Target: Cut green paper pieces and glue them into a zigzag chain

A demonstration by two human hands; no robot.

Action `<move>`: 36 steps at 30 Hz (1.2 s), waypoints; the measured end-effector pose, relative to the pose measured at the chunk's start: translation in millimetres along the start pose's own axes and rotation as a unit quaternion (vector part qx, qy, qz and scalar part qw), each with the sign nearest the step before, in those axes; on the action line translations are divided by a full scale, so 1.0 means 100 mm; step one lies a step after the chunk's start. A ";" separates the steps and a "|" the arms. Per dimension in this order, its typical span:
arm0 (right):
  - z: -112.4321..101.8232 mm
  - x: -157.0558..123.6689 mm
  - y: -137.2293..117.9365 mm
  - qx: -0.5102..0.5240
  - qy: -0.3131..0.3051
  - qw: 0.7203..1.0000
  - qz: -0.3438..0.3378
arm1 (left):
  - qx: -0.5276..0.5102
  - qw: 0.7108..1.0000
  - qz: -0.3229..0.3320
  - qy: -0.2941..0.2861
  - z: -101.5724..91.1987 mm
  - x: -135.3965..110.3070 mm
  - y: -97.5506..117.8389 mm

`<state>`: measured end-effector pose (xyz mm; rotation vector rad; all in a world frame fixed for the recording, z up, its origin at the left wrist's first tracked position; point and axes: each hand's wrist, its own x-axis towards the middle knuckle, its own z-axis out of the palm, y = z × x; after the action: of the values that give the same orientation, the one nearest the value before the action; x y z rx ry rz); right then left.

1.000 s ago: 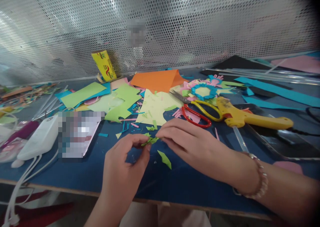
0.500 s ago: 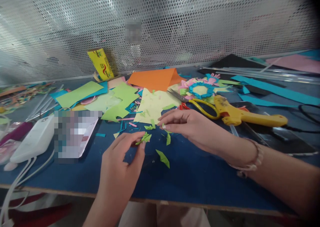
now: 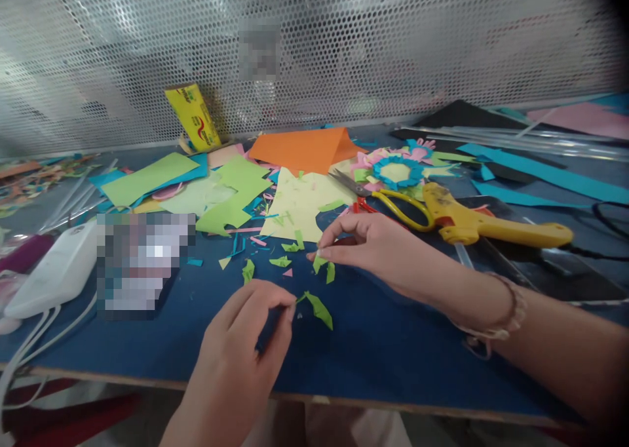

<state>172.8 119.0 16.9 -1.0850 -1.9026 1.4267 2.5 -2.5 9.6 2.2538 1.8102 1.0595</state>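
My left hand (image 3: 246, 342) is low over the blue table, thumb and forefinger pinched on the thin tip of a folded green paper piece (image 3: 320, 310). My right hand (image 3: 361, 237) pinches a small green paper piece (image 3: 320, 262) between thumb and fingertips. Around them lie more cut green paper pieces, one (image 3: 248, 271) beyond my left hand and another (image 3: 280, 261) between the hands. Just past my right hand is a pale yellow paper sheet (image 3: 295, 201). Scissors with yellow and red handles (image 3: 405, 211) rest behind my right hand.
A yellow glue gun (image 3: 496, 227) lies right, above a dark flat device (image 3: 565, 280). Blue-and-pink paper flowers (image 3: 397, 172), folded orange paper (image 3: 299, 151) and a yellow box (image 3: 194, 119) stand farther back. A white power strip (image 3: 52, 270) with cables is left. A perforated metal panel (image 3: 319, 54) closes the back.
My left hand has moved down and slightly right, from green scraps near the middle to the folded piece nearer me. The right hand stays almost in place, still pinching.
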 end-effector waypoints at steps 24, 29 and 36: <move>0.12 0.01 -0.04 -0.146 -0.036 0.987 -0.056 | 0.121 0.963 0.159 -0.183 0.00 0.04 -0.06; 0.12 0.03 -0.08 -0.153 -0.067 0.985 -0.043 | 0.096 0.968 0.149 -0.180 -0.01 0.04 -0.07; 0.12 0.08 -0.13 -0.160 -0.109 0.979 -0.059 | 0.114 0.963 0.147 -0.194 -0.01 0.01 -0.08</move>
<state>155.2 118.0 24.6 -0.9664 -2.3738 1.2435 -4.5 0.4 6.9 2.6885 1.5343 0.3957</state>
